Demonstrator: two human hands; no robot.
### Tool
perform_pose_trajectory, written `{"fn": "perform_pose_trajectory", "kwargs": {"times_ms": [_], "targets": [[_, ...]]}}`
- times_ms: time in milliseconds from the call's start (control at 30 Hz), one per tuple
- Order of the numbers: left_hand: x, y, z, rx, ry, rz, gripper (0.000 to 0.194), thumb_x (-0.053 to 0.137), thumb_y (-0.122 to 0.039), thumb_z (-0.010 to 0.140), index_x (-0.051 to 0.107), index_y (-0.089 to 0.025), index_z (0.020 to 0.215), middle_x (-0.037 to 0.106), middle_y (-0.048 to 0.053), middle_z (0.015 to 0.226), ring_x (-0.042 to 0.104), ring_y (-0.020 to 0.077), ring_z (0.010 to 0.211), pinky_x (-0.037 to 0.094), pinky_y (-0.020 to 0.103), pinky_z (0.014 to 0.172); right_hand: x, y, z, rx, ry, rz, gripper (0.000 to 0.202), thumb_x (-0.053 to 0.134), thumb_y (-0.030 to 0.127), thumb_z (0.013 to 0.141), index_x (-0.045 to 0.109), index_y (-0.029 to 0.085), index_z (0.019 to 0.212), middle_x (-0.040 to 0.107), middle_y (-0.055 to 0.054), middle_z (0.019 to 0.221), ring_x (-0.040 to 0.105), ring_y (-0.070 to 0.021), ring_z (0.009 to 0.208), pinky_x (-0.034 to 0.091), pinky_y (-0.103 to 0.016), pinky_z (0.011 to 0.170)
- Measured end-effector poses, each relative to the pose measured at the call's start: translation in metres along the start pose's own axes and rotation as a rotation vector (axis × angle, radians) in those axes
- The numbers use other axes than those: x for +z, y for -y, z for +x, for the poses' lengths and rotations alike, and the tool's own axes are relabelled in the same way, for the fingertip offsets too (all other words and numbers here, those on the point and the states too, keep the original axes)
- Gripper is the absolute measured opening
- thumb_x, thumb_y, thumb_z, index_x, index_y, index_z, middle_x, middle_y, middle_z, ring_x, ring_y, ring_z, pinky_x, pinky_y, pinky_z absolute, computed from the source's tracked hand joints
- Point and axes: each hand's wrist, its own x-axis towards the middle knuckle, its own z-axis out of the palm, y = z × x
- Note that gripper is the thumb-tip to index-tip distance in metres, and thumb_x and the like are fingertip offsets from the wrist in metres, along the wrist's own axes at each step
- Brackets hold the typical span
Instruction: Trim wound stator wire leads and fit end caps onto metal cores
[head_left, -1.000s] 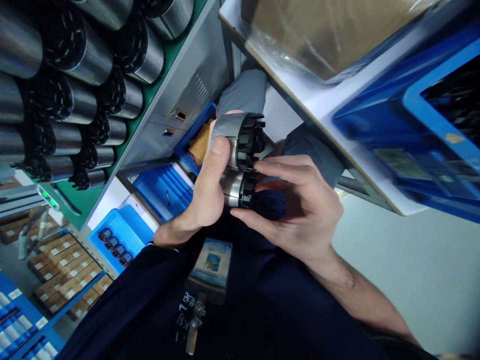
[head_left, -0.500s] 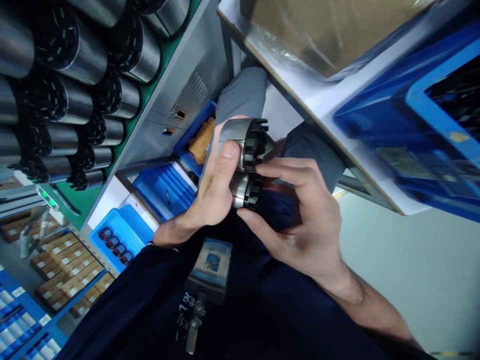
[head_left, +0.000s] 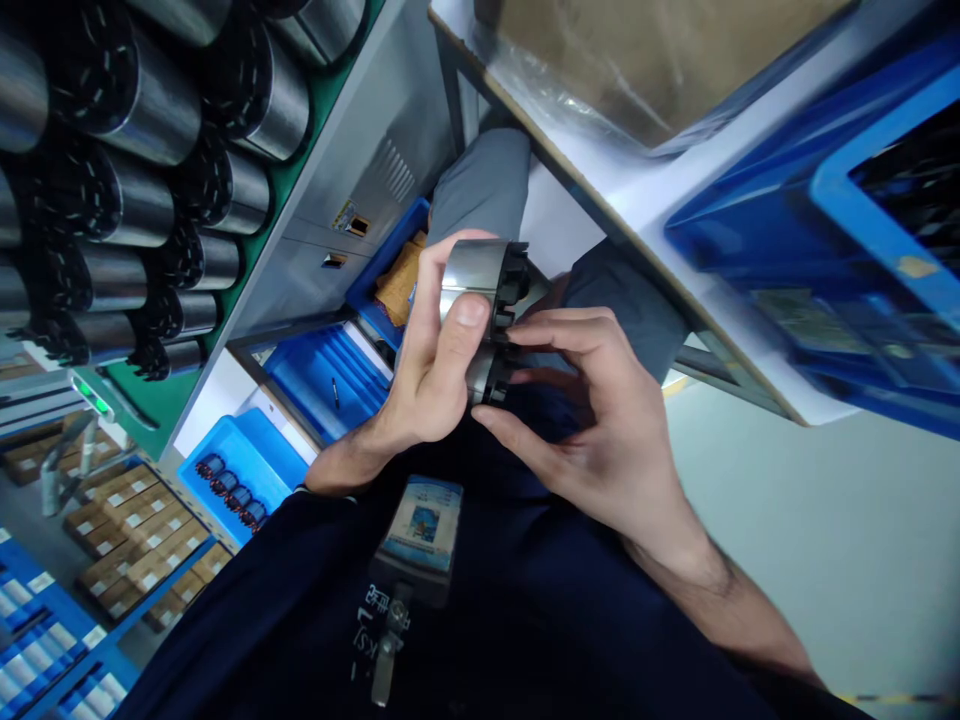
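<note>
My left hand [head_left: 424,375] grips two metal cylinders with black toothed ends, stacked one above the other in front of my chest. The upper cylinder [head_left: 484,275] sits under my fingers and thumb; the lower cylinder [head_left: 486,372] rests against my palm. My right hand [head_left: 600,420] touches their black toothed ends, index finger on the upper one and thumb under the lower one. Whether it grips either cylinder is unclear.
Rows of similar metal cylinders [head_left: 135,130] stand on a green mat at upper left. Blue trays [head_left: 247,460] and cardboard boxes [head_left: 127,545] lie at lower left. A white table edge [head_left: 600,190] carries a blue crate [head_left: 862,220] at right. A badge [head_left: 420,525] hangs on my dark jacket.
My left thumb has slid up along the upper cylinder, and both cylinders have tilted slightly. My right hand has closed in nearer to the toothed ends.
</note>
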Motion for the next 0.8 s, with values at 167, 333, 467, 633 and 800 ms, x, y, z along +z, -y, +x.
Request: {"fn": "perform_pose_trajectory", "kwargs": {"times_ms": [167, 333, 467, 633, 800], "targets": [[0.007, 0.001, 0.001, 0.012, -0.037, -0.037, 0.048, 0.078, -0.076, 0.110, 0.083, -0.037, 0.138, 0.085, 0.007, 0.124, 0.081, 0.0391, 0.138, 0.066, 0.046, 0.116, 0.002, 0.003, -0.003, 0.005, -0.008, 0.015, 0.065, 0.103, 0.027, 0.094, 0.074, 0.038, 0.151, 0.073, -0.010, 0.145, 0.078, -0.0345, 0.134, 0.082, -0.050, 0.096], [0.013, 0.003, 0.002, 0.023, -0.083, -0.060, 0.042, 0.076, -0.074, 0.113, 0.075, -0.039, 0.137, 0.083, 0.005, 0.144, 0.078, 0.0343, 0.143, 0.061, 0.044, 0.124, 0.010, 0.003, -0.005, 0.021, -0.026, 0.024, 0.062, 0.096, 0.025, 0.100, 0.072, 0.039, 0.156, 0.068, -0.009, 0.154, 0.073, -0.0325, 0.146, 0.081, -0.051, 0.109], [0.009, 0.008, 0.000, 0.001, -0.108, -0.062, 0.057, 0.076, -0.080, 0.111, 0.076, -0.036, 0.146, 0.085, 0.006, 0.132, 0.082, 0.0358, 0.140, 0.065, 0.044, 0.115, 0.016, -0.003, -0.004, 0.063, -0.077, 0.093, 0.060, 0.106, 0.032, 0.093, 0.075, 0.034, 0.145, 0.072, -0.008, 0.142, 0.079, -0.0289, 0.135, 0.081, -0.041, 0.101], [0.008, 0.012, -0.001, 0.036, -0.137, -0.032, 0.052, 0.077, -0.079, 0.110, 0.077, -0.040, 0.144, 0.083, 0.004, 0.139, 0.079, 0.0340, 0.143, 0.062, 0.045, 0.124, 0.017, -0.006, -0.003, 0.099, -0.070, 0.126, 0.052, 0.096, 0.022, 0.096, 0.077, 0.033, 0.143, 0.072, -0.007, 0.138, 0.079, -0.0236, 0.124, 0.081, -0.035, 0.095], [0.010, 0.011, -0.001, 0.056, -0.184, 0.001, 0.047, 0.076, -0.072, 0.110, 0.077, -0.039, 0.144, 0.082, 0.006, 0.140, 0.077, 0.0364, 0.146, 0.060, 0.049, 0.125, 0.018, -0.010, -0.006, 0.097, -0.066, 0.153, 0.049, 0.094, 0.029, 0.099, 0.076, 0.032, 0.145, 0.074, -0.007, 0.133, 0.080, -0.0224, 0.115, 0.081, -0.034, 0.091]]}}
